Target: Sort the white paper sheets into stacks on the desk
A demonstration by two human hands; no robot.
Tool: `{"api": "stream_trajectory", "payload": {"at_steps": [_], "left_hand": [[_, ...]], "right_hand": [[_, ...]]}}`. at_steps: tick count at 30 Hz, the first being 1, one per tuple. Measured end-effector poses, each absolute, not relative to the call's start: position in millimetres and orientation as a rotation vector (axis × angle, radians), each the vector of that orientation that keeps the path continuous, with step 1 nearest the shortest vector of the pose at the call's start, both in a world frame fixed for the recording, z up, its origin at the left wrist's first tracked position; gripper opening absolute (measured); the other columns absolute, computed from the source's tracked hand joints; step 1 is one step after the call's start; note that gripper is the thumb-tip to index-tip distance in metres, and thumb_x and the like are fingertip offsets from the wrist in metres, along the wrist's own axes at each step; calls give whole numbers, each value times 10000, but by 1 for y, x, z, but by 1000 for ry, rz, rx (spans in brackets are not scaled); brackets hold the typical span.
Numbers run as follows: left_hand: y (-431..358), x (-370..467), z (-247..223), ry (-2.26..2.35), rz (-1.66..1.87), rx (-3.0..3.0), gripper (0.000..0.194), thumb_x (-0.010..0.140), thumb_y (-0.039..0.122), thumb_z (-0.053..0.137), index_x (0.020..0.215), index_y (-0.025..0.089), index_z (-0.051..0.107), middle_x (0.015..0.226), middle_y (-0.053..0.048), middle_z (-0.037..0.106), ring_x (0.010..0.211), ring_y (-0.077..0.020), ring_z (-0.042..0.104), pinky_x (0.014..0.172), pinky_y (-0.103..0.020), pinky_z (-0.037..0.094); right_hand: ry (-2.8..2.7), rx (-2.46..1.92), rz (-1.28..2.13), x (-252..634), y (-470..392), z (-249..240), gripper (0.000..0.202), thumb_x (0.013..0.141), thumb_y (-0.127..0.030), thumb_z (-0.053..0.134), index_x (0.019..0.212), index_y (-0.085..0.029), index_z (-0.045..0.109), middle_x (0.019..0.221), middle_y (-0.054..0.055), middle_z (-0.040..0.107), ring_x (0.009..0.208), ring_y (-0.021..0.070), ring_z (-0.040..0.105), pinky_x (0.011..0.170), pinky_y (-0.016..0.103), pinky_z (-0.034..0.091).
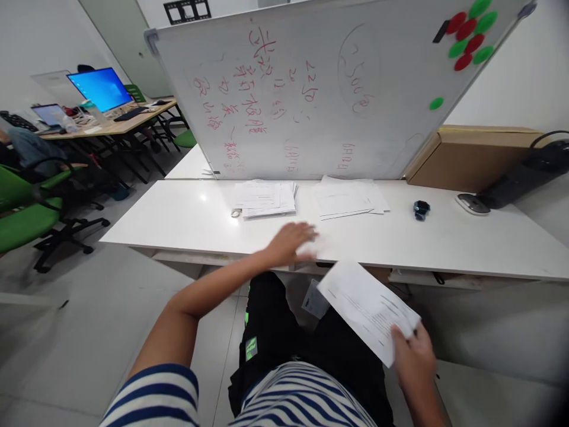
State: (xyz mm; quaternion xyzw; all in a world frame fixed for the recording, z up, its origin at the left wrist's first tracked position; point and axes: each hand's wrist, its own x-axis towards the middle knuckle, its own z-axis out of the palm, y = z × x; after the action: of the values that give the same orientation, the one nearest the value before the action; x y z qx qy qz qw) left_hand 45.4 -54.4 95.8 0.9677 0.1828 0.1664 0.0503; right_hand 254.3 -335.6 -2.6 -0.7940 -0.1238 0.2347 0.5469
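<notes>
Counter (178, 213): white, glossy, long, bright reflection at left. Directly on it, left to right: small ring-shaped object (236, 213), just beside the left paper stack (264, 200), edges uneven; right paper stack (347, 198), fanned, apart from the first; dark blue watch-like item (421, 210); dark cylindrical object (524, 175), pale oval end. Cardboard box (471, 159) behind. Whiteboard (284, 136) upright along rear.

Blue-striped white shirt (306, 394), short sleeve (155, 394), black trousers (273, 320) — grey patch (251, 349), bright green marks (246, 318)
</notes>
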Motion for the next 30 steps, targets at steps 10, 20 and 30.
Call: {"api": "stream_trajectory", "payload": {"at_steps": [10, 20, 30], "left_hand": [[105, 15, 74, 1654, 43, 2517, 490, 813, 572, 526, 1187, 262, 584, 1273, -69, 586, 1154, -287, 523, 902, -380, 424], [110, 21, 62, 1635, 169, 2621, 313, 925, 320, 370, 946, 146, 629, 958, -143, 669, 922, -259, 598, 744, -317, 390], [29, 14, 121, 1389, 1352, 1976, 336, 836, 437, 583, 641, 164, 567, 551, 29, 544, 561, -103, 520, 551, -217, 391]], "right_hand": [[-278, -1948, 90, 244, -394, 16, 663, 749, -481, 600, 1336, -207, 455, 1182, 233, 603, 1130, 400, 570, 952, 621, 446], [-366, -1913, 95, 262, -389, 14, 657, 749, -434, 664, 1245, -30, 515, 1094, 244, 620, 1041, 390, 607, 899, 585, 460], [-248, -1646, 206, 251, -341, 35, 631, 738, -444, 710, 1253, -123, 536, 1068, 164, 657, 976, 302, 637, 891, 524, 488]]}}
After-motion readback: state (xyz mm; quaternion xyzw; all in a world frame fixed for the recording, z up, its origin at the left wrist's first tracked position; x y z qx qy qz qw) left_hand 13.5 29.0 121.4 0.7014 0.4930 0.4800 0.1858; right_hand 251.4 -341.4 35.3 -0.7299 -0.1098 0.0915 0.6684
